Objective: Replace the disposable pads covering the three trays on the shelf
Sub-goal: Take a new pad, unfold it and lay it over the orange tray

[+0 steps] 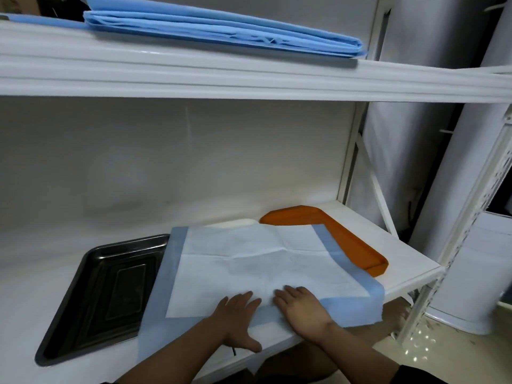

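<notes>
A disposable pad, white with a blue border, lies spread over the middle of the lower shelf. It hides most of a white tray, whose far rim shows behind it. My left hand and my right hand both press flat on the pad's near edge, fingers straight. An uncovered black metal tray sits at the left. At the right an orange tray lies partly under the pad's right border.
A stack of folded blue pads lies on the upper shelf. The white shelf post stands at the right, with white appliances beyond it. The lower shelf's front edge runs just below my hands.
</notes>
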Action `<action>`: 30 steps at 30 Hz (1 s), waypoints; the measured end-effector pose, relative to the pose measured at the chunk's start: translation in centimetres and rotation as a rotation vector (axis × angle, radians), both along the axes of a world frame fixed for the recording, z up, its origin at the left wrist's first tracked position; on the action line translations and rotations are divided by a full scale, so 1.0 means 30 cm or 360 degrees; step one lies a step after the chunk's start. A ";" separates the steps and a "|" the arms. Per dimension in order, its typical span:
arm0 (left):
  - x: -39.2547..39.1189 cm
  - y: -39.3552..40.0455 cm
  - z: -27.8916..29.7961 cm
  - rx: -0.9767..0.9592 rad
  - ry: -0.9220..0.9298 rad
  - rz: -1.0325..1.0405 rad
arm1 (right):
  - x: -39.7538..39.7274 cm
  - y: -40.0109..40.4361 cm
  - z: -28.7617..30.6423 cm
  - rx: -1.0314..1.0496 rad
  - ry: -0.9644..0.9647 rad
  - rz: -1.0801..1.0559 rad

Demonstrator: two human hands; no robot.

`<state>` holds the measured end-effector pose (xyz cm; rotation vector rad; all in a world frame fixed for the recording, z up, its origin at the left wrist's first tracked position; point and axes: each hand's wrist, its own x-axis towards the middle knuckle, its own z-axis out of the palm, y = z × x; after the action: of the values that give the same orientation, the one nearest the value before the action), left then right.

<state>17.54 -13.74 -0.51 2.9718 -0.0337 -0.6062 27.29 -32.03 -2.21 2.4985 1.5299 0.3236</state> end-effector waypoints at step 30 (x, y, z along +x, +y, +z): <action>0.045 -0.025 -0.065 0.0358 -0.1191 -0.0823 | 0.167 -0.092 0.074 0.0210 -0.0064 -0.0603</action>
<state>18.90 -14.49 -2.45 3.2098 -0.8519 0.5419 32.28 -34.80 0.01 2.7916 1.0174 0.4195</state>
